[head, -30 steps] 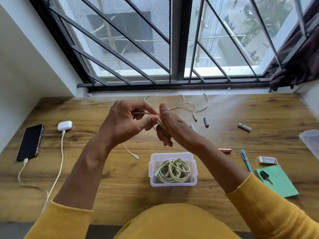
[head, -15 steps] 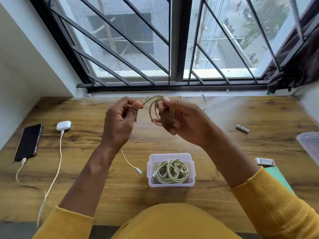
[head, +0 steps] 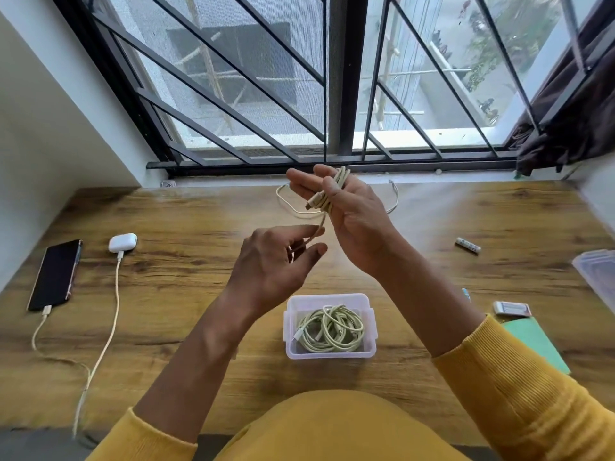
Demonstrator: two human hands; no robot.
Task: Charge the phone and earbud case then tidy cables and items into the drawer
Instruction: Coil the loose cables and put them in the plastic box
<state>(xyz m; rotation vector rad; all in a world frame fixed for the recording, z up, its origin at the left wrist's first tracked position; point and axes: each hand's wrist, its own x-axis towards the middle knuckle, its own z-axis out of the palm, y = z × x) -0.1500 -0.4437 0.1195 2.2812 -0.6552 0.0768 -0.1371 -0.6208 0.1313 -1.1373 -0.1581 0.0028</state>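
Observation:
My right hand [head: 352, 211] is raised above the wooden desk [head: 186, 321] and holds a coiled pale cable [head: 327, 197] wound around its fingers. The cable's loose tail runs down into my left hand [head: 273, 267], which pinches it lower and to the left. A clear plastic box [head: 330, 299] with another coiled cable [head: 329, 329] sits in front of me. At the left lie a black phone [head: 56, 274] and a white earbud case [head: 122, 242], each with a white charging cable plugged in.
Another loose cable [head: 394, 201] lies near the window. A battery [head: 467, 245] lies on the right, with a box lid [head: 595, 271], an eraser [head: 511, 308] and a green notepad [head: 535, 341] near the right edge. The window grille stands behind the desk.
My right hand has lifted and turned palm-up with the coil. My left hand has dropped lower, drawing the cable's tail downward.

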